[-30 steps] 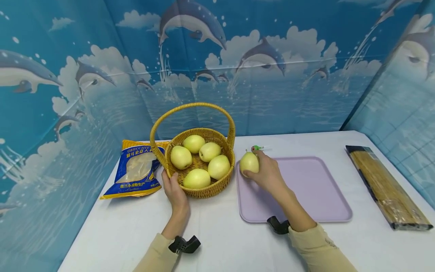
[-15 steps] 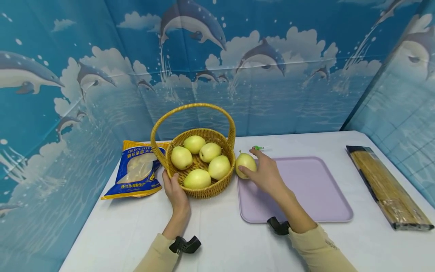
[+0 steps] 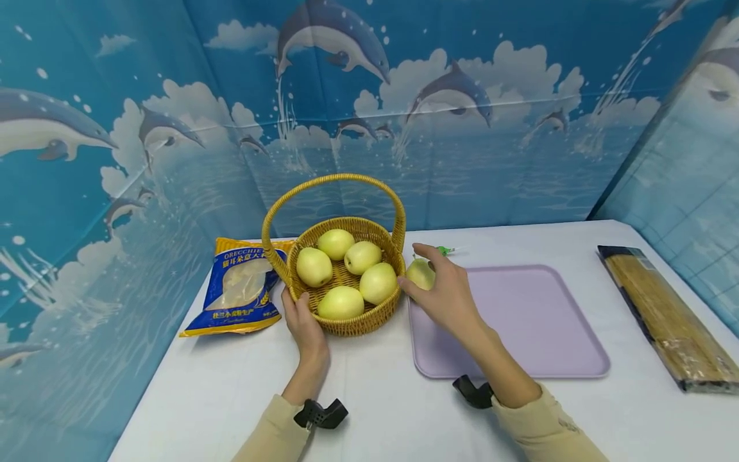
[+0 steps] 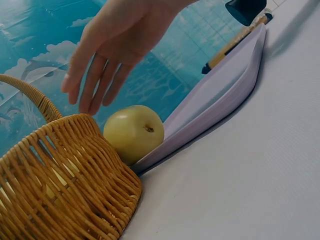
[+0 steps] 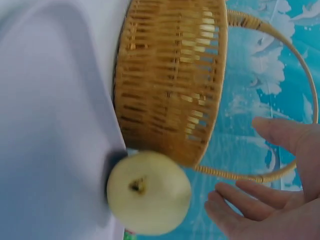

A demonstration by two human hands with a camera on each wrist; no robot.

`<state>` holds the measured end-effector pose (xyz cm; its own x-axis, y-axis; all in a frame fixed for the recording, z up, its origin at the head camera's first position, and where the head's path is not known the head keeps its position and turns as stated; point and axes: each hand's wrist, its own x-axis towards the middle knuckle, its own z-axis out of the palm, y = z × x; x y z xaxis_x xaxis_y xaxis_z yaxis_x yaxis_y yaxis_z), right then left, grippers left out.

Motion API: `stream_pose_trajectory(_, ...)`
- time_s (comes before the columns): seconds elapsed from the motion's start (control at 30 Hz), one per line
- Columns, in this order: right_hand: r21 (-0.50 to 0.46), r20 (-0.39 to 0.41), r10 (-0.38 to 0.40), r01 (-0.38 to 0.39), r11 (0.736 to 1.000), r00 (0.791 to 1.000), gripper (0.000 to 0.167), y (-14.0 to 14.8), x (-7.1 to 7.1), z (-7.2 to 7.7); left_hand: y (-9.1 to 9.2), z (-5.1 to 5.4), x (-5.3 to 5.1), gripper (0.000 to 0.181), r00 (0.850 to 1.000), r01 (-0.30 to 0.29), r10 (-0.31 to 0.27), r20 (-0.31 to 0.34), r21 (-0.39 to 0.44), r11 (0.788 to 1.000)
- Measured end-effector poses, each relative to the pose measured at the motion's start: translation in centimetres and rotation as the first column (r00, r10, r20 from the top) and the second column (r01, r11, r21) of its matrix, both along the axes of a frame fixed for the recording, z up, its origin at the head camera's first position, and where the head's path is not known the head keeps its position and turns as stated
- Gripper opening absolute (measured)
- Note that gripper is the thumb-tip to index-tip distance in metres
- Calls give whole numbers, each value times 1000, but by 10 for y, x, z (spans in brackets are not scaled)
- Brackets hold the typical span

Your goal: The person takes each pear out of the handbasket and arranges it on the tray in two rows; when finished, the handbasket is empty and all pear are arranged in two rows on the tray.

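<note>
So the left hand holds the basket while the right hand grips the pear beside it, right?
Not quite: the right hand isn't gripping the pear; it is open and apart from it, as the right wrist view shows. The left hand does hold the basket.

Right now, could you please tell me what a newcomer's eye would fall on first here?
The dolphin curtain behind the table would probably catch the eye first. Next comes the basket of five pears near the centre, the left hand against its side. A sixth pear sits at the far left corner of the tray, beside the right hand.
</note>
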<state>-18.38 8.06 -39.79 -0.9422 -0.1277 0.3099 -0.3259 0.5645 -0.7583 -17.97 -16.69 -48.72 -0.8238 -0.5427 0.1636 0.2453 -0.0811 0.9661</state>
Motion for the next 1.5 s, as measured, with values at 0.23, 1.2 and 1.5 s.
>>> stream_pose_trajectory(0.23, -19, -25, 90, -91, 996, 996, 68, -23, -5, 6, -1, 0, -1, 53, 1000, -1, 1, -1, 9, 1000)
stream_pose_trajectory(1.2, -82, 191, 257, -245, 966, 947, 71, -144, -61, -9, 1, 1, -3, 52, 1000, -18, 19, 14, -40, 999)
stream_pose_trajectory(1.5, 36, 182, 250, -260, 965, 951, 77, -150, -61, -13, 1, -1, -3, 51, 999, -43, 44, 18, -47, 998)
